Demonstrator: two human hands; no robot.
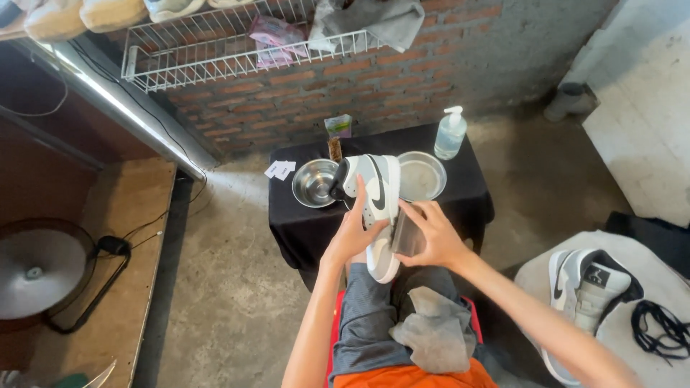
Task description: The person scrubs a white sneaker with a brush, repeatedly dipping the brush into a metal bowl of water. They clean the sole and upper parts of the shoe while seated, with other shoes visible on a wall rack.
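1. Gripping the grey and white sneaker [379,205] from its left side, the left hand [352,233] is closing fingers and thumb around the upper and holding the shoe on edge, toe toward the person's lap, just above the knees and in front of the small black-draped table [460,197].
2. Pressing against the shoe's sole side, the right hand [435,237] is curling around a small grey brush or pad [407,236]; which of the two it is I cannot tell.
3. Judging progress: this shoe is looking unlaced and is under treatment now, while the second sneaker [586,284] is lying well apart on a light cloth to the right, beside loose black laces [658,327]. Whether that one is finished is not clear, so roughly half the work seems to be remaining.
4. Counting: two sneakers, two metal bowls [315,182] on the table, one clear pump bottle [451,134], one grey rag [435,330] lying on the lap, and one wire shelf [215,43] hanging on the brick wall.
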